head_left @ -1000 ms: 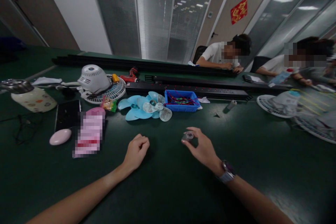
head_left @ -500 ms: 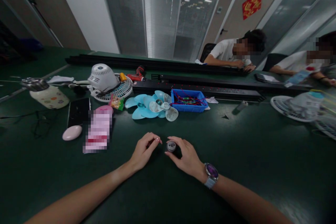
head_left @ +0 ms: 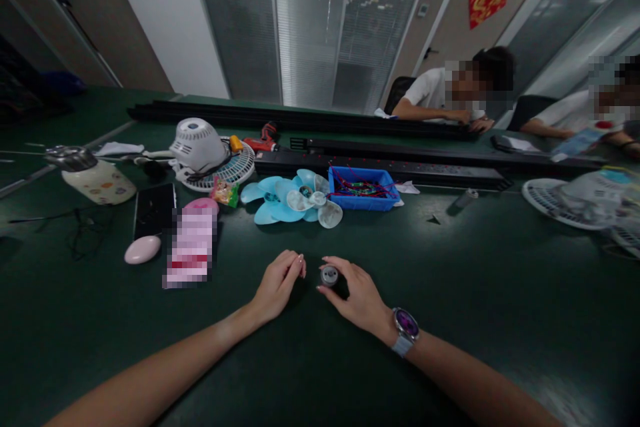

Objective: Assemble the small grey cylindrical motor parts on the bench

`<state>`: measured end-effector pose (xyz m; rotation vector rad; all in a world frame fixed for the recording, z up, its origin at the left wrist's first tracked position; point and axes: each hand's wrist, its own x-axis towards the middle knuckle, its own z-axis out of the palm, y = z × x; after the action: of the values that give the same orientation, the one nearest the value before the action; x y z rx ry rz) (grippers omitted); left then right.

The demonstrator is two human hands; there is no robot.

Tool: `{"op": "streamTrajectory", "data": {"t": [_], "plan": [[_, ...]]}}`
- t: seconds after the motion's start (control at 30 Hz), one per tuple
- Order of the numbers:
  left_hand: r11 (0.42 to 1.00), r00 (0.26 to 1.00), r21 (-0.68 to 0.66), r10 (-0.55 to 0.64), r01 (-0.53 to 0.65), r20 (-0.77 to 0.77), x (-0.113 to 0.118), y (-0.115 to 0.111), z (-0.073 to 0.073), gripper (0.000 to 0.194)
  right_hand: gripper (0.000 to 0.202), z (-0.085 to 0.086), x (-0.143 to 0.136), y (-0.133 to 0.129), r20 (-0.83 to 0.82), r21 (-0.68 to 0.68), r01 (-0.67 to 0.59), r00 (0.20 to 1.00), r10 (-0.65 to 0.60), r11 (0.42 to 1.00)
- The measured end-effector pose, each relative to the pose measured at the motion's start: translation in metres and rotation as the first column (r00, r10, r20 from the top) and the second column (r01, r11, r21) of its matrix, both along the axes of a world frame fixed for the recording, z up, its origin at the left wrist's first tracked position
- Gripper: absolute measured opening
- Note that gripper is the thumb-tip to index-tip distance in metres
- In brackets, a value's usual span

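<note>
Between the thumb and fingers of my right hand [head_left: 357, 293] is a small round grey metal part [head_left: 329, 275], its flat face with small holes turned up. The fingers curve around its sides. My left hand [head_left: 280, 283] rests on the green table [head_left: 280, 373] just to the left, its fingers curled together; what they hold, if anything, is hidden. Beyond both hands lie blue and clear fan blades [head_left: 290, 199] and a blue bin [head_left: 363, 200] with red wires and small parts.
A white fan [head_left: 200, 143], a bottle [head_left: 107, 183], a black tablet [head_left: 154, 210], a pink oval object [head_left: 143, 250] and a pink packet [head_left: 193, 240] are on the left. Long black bars [head_left: 300, 121] cross behind. Two people sit across the table; another fan [head_left: 585, 197] lies right.
The thumb and fingertips of my left hand have drawn closer together. My right hand stays around the round metal part. The whole view has shifted slightly.
</note>
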<state>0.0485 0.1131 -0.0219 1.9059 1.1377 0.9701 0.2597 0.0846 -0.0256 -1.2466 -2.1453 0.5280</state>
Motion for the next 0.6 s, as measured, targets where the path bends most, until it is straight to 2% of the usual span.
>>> {"op": "streamTrajectory", "data": {"t": [0.17,0.43,0.53,0.6], "plan": [[0.999,0.999,0.051,-0.002,0.004,-0.044,0.0,0.002,-0.004,0.039,0.05,-0.003,0.0,0.001,-0.003,0.002,0.0,1.0,0.0,1.0],[0.985,0.993,0.124,-0.118,0.12,-0.027,0.007,-0.005,0.016,0.035,0.054,-0.003,0.001,0.001,-0.004,0.033,0.004,1.0,-0.003,0.999],[0.98,0.987,0.121,-0.152,0.156,-0.044,0.009,-0.01,0.018,0.028,0.061,-0.004,0.001,0.001,-0.004,0.044,0.004,1.0,-0.003,0.999],[0.977,0.982,0.12,-0.17,0.179,-0.08,0.009,-0.012,0.015,0.03,0.066,-0.004,0.001,0.001,-0.003,0.045,0.0,1.0,0.0,0.999]]}}
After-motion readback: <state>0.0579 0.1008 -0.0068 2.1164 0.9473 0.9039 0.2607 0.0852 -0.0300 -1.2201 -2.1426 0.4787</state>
